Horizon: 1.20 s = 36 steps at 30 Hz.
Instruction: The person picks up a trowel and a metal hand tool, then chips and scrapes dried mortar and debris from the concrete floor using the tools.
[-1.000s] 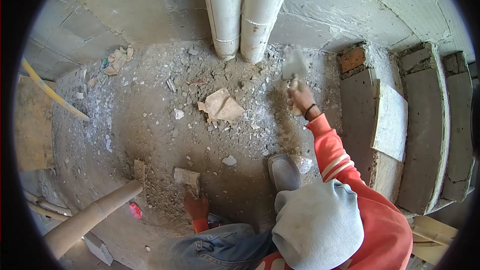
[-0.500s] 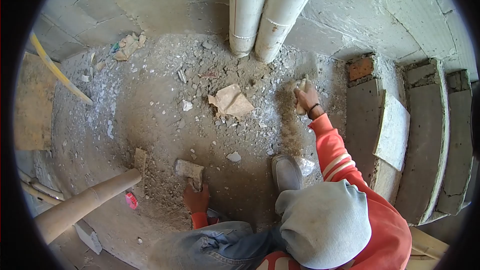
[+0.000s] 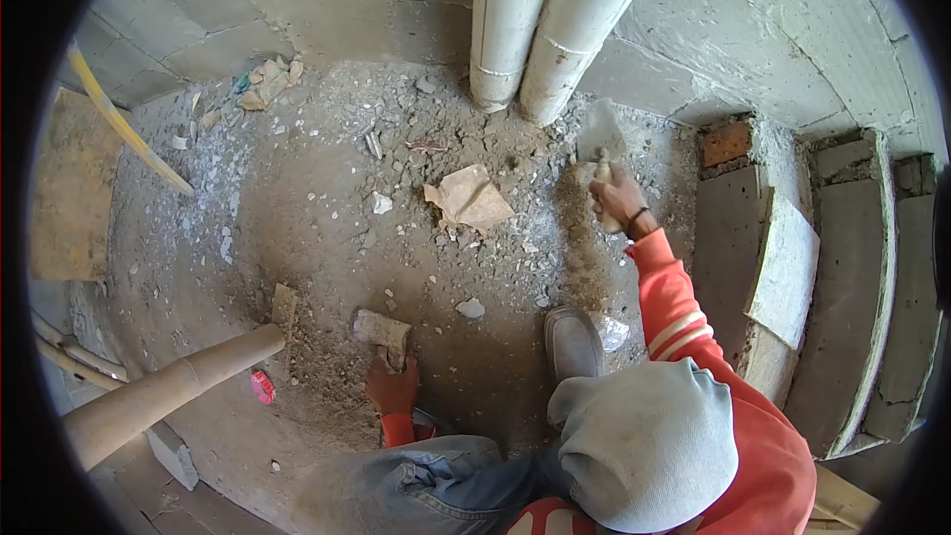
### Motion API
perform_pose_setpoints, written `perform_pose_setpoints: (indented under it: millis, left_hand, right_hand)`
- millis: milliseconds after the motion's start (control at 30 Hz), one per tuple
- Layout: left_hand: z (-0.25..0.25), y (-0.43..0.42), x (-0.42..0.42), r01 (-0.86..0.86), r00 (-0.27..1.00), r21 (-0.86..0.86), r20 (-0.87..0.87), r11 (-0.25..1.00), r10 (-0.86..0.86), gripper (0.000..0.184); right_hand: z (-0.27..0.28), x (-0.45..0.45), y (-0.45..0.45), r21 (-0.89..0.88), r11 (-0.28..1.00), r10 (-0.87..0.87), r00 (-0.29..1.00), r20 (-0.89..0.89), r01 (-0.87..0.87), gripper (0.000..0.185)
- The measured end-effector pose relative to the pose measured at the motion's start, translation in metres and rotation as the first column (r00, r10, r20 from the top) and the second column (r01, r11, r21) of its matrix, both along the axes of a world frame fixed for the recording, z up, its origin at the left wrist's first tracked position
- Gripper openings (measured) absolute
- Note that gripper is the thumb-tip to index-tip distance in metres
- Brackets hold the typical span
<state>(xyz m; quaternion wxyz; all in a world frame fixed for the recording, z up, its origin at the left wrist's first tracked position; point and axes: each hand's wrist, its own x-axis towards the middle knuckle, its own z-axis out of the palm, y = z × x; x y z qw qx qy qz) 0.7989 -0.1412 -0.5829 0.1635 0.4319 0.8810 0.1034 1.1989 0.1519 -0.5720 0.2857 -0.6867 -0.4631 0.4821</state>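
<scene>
Head view shows what looks like a scraping stroke through loose debris [image 3: 500,144] on the floor [image 3: 297,188], by the wall [image 3: 684,69]. The right hand [image 3: 619,198] has its fingers wrapped closely around the handle of a trowel [image 3: 600,134]; the blurred blade lies right of two white pipes [image 3: 503,40], and floor contact cannot be told. The left hand [image 3: 393,386] grips the near end of a dusty flat tool [image 3: 381,330], its exact finger spread hidden. Another stroke would call for a low, level blade, clear of the pipes.
</scene>
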Motion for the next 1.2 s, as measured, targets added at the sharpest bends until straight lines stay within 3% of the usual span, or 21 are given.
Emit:
perform_pose_setpoints:
  millis: [67,133,267,300,333,400,467,533,567,667,733,800,833,867,933,1067,1133,1200]
  left_hand:
    - [0.001,0.003,0.001,0.001,1.000,-0.004,-0.024,1.000,-0.002,0.054]
    - [0.003,0.006,0.003,-0.009,0.999,-0.013,-0.039,1.000,0.009,0.053]
    - [0.004,0.005,0.004,-0.002,0.998,-0.022,-0.058,1.000,0.001,0.050]
    - [0.005,0.007,0.004,0.005,0.998,-0.017,-0.058,1.000,-0.006,0.050]
    - [0.008,0.007,0.003,0.013,1.000,0.005,-0.023,1.000,-0.013,0.050]
    - [0.007,0.004,0.003,0.008,1.000,0.024,0.012,1.000,-0.008,0.050]
    - [-0.002,0.001,0.000,0.007,1.000,0.030,-0.019,1.000,-0.006,0.050]
    - [-0.001,0.002,0.002,-0.013,0.998,-0.009,-0.055,1.000,0.013,0.051]
    - [0.000,0.003,0.003,-0.021,0.996,-0.044,-0.090,0.999,0.017,0.051]
    - [0.000,0.003,0.002,-0.007,1.000,0.014,-0.027,1.000,0.008,0.051]
    - [-0.001,0.003,0.000,-0.002,1.000,0.012,-0.016,1.000,0.002,0.051]
    - [0.003,0.004,0.003,-0.010,1.000,0.006,-0.003,1.000,0.010,0.052]
    - [0.005,0.004,0.004,-0.009,1.000,0.011,-0.011,1.000,0.009,0.052]
    - [0.006,0.005,0.004,-0.009,1.000,0.016,-0.022,1.000,0.009,0.052]
    - [-0.001,0.002,0.002,-0.010,0.999,-0.012,-0.045,1.000,0.009,0.052]
    - [-0.001,0.002,0.001,-0.003,0.998,-0.041,-0.063,0.999,0.000,0.052]
    - [-0.004,0.000,0.000,0.004,0.999,-0.022,-0.052,1.000,-0.005,0.051]
    - [-0.005,0.002,0.000,0.007,0.999,0.009,-0.037,1.000,-0.006,0.051]
  right_hand:
    - [0.039,-0.013,-0.012,-0.034,0.998,0.049,0.999,0.015,-0.049,0.025]
    - [0.043,-0.004,-0.014,-0.076,0.994,-0.086,0.990,-0.108,0.078,0.024]
    - [-0.005,0.002,0.009,0.064,0.992,-0.110,0.993,0.029,0.108,0.027]
    - [-0.030,0.006,0.013,0.130,0.991,-0.060,0.989,0.137,0.042,0.028]
    - [-0.025,0.002,0.009,0.132,0.990,-0.060,0.989,0.137,0.042,0.028]
    - [-0.004,-0.012,-0.009,-0.040,0.997,0.069,0.998,0.012,-0.068,0.026]
    - [0.003,-0.009,-0.018,-0.024,0.996,0.083,0.996,-0.026,-0.084,0.026]
    - [0.001,0.002,-0.021,-0.003,1.000,-0.007,0.989,-0.149,0.007,0.027]
    - [-0.001,0.006,-0.018,-0.006,0.996,-0.084,0.996,0.019,0.084,0.030]
    - [-0.002,0.007,0.002,0.043,0.985,-0.172,0.977,0.129,0.168,0.034]
    - [-0.014,0.013,0.010,-0.029,0.995,-0.095,0.986,0.140,0.100,0.043]
    - [-0.009,-0.001,0.005,-0.008,0.992,0.122,0.938,0.325,-0.127,0.053]
    - [-0.033,0.003,-0.002,0.133,0.954,0.158,0.829,0.536,-0.267,0.059]
    - [-0.018,-0.005,-0.016,0.134,0.952,0.162,0.828,0.537,-0.274,0.059]
    - [0.032,-0.033,-0.051,0.044,0.982,0.164,0.946,0.280,-0.183,0.059]
    - [-0.008,-0.008,-0.079,0.020,0.951,0.290,0.909,0.301,-0.310,0.056]
    - [0.016,-0.025,-0.078,0.012,0.999,-0.033,0.981,0.189,0.031,0.049]
    - [0.016,-0.033,-0.067,0.054,0.994,-0.107,0.976,0.187,0.099,0.044]
